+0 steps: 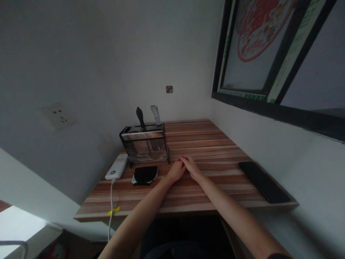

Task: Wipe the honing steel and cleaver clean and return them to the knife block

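With the joined hands marking the centre of the dial, a wall socket is showing up toward 10 o'clock, while a white cable is trailing over the near edge of the striped wooden table at 8, a strip of yellow tape probably pinning it against slipping. The cable is running to a white device that is lying at 9, perhaps to keep the lead away from the hands. A rack is standing at 10, seemingly set so its handles are pointing up within reach; it is looking boxy and dark-framed, its see-through front gleaming dully above creased clear plastic, a black handle and a silvery handle rising from its top. Just in front, between 8 and 9, a folded black item is showing pale edges. The left hand and right hand are resting together, the right's fingers seemingly covering the left's; neither is visibly gripping anything, though how far they are opening cannot be told. Toward 2, a dark-framed panel is hanging, and between 3 and 4 a black phone is lying, presumably placed out of the way
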Motion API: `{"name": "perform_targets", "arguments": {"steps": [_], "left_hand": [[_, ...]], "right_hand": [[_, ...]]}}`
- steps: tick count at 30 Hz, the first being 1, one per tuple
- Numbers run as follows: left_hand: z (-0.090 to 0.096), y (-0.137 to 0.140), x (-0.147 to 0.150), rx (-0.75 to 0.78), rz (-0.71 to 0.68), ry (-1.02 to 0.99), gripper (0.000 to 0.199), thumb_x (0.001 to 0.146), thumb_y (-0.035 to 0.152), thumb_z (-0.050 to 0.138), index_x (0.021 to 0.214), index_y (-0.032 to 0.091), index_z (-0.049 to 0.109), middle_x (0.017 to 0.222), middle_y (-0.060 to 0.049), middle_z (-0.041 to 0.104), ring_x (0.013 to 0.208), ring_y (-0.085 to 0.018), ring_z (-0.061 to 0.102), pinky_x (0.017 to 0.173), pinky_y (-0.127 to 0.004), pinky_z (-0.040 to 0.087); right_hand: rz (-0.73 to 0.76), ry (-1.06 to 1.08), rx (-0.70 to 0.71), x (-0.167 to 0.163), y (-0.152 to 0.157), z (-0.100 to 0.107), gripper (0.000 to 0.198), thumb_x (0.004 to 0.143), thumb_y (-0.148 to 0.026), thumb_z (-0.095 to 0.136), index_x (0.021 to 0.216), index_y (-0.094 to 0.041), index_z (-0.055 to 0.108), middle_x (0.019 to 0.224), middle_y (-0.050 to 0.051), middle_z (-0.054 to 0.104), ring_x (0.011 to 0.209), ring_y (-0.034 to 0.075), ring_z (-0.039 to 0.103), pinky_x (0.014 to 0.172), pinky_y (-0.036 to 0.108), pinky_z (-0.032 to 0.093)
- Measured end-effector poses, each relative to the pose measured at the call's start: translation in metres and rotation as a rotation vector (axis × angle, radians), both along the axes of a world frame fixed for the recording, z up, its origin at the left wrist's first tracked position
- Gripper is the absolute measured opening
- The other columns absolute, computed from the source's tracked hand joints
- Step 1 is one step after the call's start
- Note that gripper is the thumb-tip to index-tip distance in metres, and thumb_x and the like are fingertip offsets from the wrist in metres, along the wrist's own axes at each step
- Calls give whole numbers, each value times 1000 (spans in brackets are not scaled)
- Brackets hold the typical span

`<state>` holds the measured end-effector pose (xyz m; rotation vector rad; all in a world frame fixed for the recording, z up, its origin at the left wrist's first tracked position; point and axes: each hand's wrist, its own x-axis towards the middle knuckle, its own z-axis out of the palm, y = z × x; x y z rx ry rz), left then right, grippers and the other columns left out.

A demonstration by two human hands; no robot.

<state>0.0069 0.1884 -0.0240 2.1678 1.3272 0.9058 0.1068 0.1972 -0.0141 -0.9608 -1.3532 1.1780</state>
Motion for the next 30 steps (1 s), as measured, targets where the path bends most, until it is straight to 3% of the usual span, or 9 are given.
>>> {"name": "perform_targets", "arguments": {"steps": [6,23,30], "left_hand": [[0,-1,-1,20,-3,-4,25,85,9,44,97,10,66,93,-12,68,90,-21,63,82,-32,49],[1,-1,-1,22,-11,4,24,86,9,44,99,8,65,98,-13,68,94,-22,63,84,-33,49],[-2,1,-1,-22,-19,28,24,91,30,54,107,13,59,103,-6,63,88,-17,63,78,-37,53]], "right_hand": [[3,6,-2,1,-1,2,19,71,-34,54,64,-21,65,69,2,66,77,20,60,74,30,44],[3,9,-12,0,-2,3,19,70,-34,53,64,-20,65,69,2,66,74,19,59,71,29,43],[2,4,-16,0,-3,3,21,70,-36,53,64,-20,65,69,2,66,74,19,58,69,28,43]]}}
